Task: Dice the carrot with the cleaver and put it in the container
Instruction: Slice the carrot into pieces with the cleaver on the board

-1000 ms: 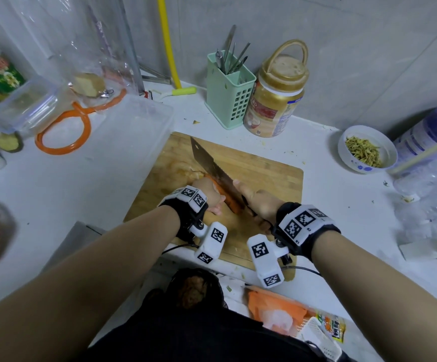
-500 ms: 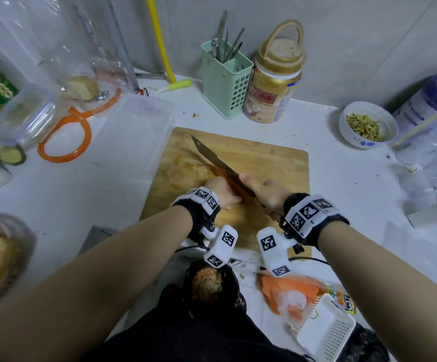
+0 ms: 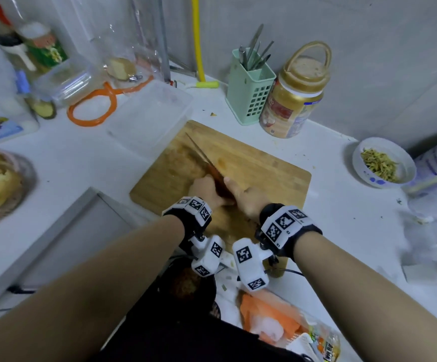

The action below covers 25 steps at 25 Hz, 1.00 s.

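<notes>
on the wooden cutting board (image 3: 251,163) we see both hands close together near its near edge. the right hand (image 3: 248,198) is curled round the handle of the cleaver (image 3: 204,158), whose blade runs away from us toward the far left, edge down on the board, seen almost edge-on. the left hand (image 3: 207,189) sits just left of the blade with its fingers bent down over the carrot (image 3: 217,178); only a thin reddish-orange sliver of the carrot shows, right against the blade between the two hands, the rest being hidden under the left fingers, so we cannot tell how firmly it is held. both wrists wear black bands with white tag blocks. the clear plastic container (image 3: 151,114) stands on the white counter (image 3: 63,163) touching the board's far left side, well apart from the hands. farther back, against the wall, stand a green utensil holder (image 3: 251,97) and a gold-lidded jar (image 3: 293,100); a small white bowl (image 3: 383,163) of chopped greens sits at the far right.
</notes>
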Tool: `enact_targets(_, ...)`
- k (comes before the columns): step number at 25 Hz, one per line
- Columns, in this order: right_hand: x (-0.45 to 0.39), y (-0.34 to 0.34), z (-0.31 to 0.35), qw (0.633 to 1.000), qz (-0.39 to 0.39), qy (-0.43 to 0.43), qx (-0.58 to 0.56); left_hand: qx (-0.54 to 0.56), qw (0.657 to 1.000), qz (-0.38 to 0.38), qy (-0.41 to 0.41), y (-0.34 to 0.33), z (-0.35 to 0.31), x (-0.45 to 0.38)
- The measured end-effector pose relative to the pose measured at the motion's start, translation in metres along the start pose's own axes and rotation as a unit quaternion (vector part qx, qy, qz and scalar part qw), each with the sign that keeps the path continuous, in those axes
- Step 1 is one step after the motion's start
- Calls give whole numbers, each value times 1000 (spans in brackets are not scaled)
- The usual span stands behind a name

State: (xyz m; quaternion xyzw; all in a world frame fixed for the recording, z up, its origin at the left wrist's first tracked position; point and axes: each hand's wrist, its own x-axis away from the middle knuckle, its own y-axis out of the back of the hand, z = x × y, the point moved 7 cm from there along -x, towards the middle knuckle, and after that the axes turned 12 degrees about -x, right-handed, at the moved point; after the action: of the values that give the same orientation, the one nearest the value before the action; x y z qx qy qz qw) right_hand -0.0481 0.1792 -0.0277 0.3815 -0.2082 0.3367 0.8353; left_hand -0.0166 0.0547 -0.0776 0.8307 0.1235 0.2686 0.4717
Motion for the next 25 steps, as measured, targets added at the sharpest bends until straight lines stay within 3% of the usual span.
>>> enact_targets(6,-4,5,-2,999,23,-6,-23,16,999,-27,-31,-2,-13,13)
enact_targets(25,-20,21,0,994,80,-67,-21,-19,1000,7,-16,23,-15,8)
